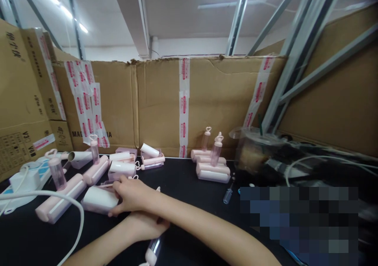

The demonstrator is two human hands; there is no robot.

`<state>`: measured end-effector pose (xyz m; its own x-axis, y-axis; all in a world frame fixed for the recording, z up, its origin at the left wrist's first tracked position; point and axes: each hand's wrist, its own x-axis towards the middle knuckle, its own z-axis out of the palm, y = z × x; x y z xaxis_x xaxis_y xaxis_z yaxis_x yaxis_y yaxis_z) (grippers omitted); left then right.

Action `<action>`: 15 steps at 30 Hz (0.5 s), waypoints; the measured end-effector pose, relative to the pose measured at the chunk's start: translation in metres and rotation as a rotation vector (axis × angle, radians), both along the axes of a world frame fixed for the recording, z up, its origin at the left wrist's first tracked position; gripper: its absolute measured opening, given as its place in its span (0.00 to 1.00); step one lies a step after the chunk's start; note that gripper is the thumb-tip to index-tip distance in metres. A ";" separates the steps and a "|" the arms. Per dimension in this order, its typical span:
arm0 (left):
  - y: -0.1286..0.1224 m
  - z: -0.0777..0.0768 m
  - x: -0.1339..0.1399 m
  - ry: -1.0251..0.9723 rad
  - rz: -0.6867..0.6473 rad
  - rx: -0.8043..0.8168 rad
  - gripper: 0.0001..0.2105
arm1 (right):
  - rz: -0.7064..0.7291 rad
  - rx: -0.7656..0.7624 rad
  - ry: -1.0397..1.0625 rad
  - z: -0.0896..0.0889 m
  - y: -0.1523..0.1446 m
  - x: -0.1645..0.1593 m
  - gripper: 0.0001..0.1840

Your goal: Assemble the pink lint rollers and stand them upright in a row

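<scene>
My right hand [131,196] crosses over my left wrist to the left side of the black table. Its thumb and fingers are closed on the end of a lint roller [100,199] with a white roll and a clear pinkish cover. Underneath, my left hand [149,226] is curled, its fingers partly hidden. A clear lint roller handle [154,250] with a pink end comes out below that hand, which seems wrapped around it. Just beyond my right forearm a small heart-shaped ring [158,189] shows; the rest of that piece is hidden.
Pink lint rollers with upright handles [60,199] stand at left, others [213,171] farther right. Several open rollers [122,169] lie behind my hands. A small screwdriver [228,195], a plastic drink cup [251,152], a white cable [79,215] and a power strip [41,175] are around. Cardboard [159,108] walls the back.
</scene>
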<state>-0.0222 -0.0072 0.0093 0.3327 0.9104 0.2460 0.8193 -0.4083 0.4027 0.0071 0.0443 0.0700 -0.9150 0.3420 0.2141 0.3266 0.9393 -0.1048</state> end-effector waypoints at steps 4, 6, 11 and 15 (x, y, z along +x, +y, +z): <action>0.001 0.000 -0.003 -0.086 -0.069 -0.025 0.19 | 0.006 -0.145 0.099 0.001 0.001 0.016 0.17; 0.001 0.007 -0.003 -0.078 -0.133 -0.040 0.16 | -0.029 -0.222 0.197 0.009 0.003 0.040 0.18; -0.001 0.029 -0.001 0.124 -0.246 0.002 0.15 | -0.210 -0.312 0.382 0.025 0.008 0.122 0.15; -0.001 0.033 -0.002 0.225 -0.264 0.017 0.14 | -0.443 -0.248 0.318 0.021 0.014 0.183 0.14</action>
<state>-0.0240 -0.0087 0.0427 0.6037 0.7822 0.1544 0.7522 -0.6229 0.2148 0.1904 0.0586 0.0908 -0.5781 0.7508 0.3195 0.5980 0.6562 -0.4602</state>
